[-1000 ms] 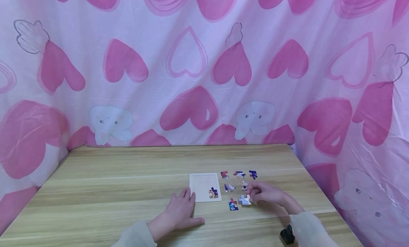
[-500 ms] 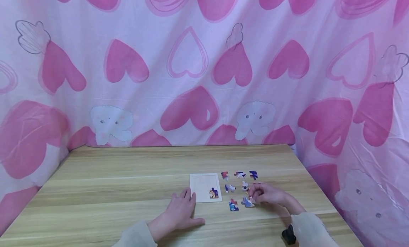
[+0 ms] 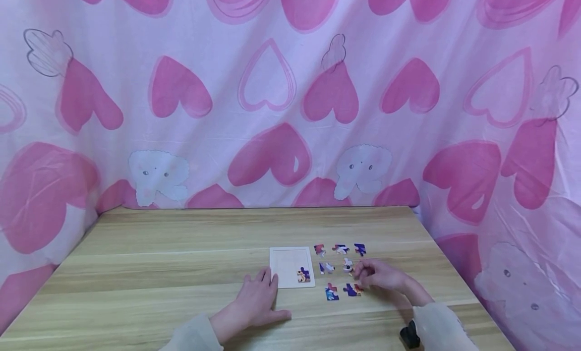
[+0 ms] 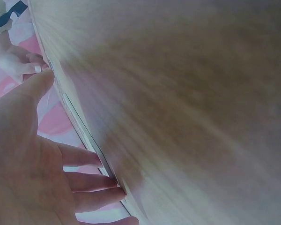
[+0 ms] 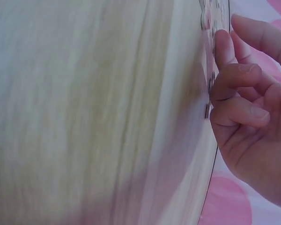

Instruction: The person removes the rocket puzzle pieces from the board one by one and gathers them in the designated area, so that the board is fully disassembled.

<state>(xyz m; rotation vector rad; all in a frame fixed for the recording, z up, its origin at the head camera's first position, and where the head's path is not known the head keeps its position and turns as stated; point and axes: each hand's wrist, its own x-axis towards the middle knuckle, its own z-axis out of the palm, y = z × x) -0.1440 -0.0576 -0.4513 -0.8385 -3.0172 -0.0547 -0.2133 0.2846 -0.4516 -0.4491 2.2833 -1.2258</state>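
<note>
A pale square puzzle tray [image 3: 283, 260] lies flat on the table, with one purple-and-orange jigsaw piece [image 3: 303, 275] in its lower right corner. My left hand [image 3: 258, 298] rests with spread fingers, fingertips at the tray's lower left edge. My right hand [image 3: 381, 276] hovers low over the loose pieces, its fingers loosely bent. Just below its fingertips lies a purple-and-orange jigsaw piece [image 3: 352, 290]. In the right wrist view, the right hand [image 5: 253, 89] has thumb and index fingertip apart, nothing between them. A white-and-dark jigsaw piece [image 3: 348, 265] lies left of these fingers.
More loose pieces lie right of the tray: a red one [image 3: 320, 249], a white-and-purple one [image 3: 340, 249], a dark blue one [image 3: 360, 248], a pale one [image 3: 326, 268] and a red-and-blue one [image 3: 332, 292]. A heart-patterned curtain [image 3: 268, 99] hangs behind the wooden table [image 3: 181, 250].
The piece under the right hand has shifted slightly right and nearer; its bright shine has gone and it lies flat, purple and orange. The right fingers have come off it. The left hand stays still.
</note>
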